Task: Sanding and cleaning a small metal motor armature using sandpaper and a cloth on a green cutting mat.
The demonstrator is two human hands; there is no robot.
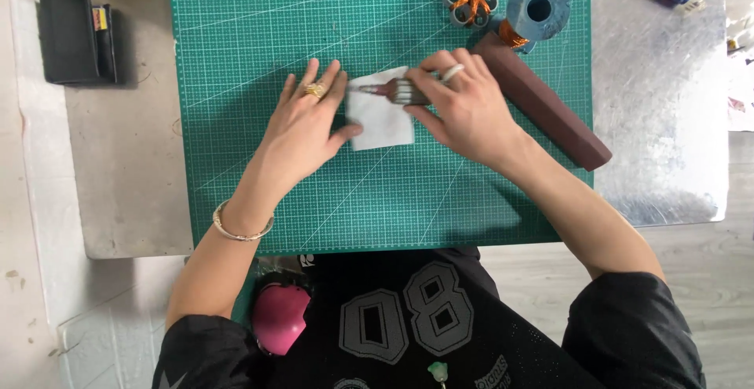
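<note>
the left hand (302,126) lies flat, fingers spread wide, pinning the left edge of a white paper square (382,114) near the middle of the green cutting mat (236,83). the right hand (463,110) is closed round a brown pen-like tool (397,91), its long axis running left to right, tip pointing left over the paper's upper edge toward the left fingers.

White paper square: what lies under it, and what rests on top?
The white paper square lies on the green cutting mat. The left hand presses its left edge; the right hand holds a tool over it. The mat beneath is covered.
</note>
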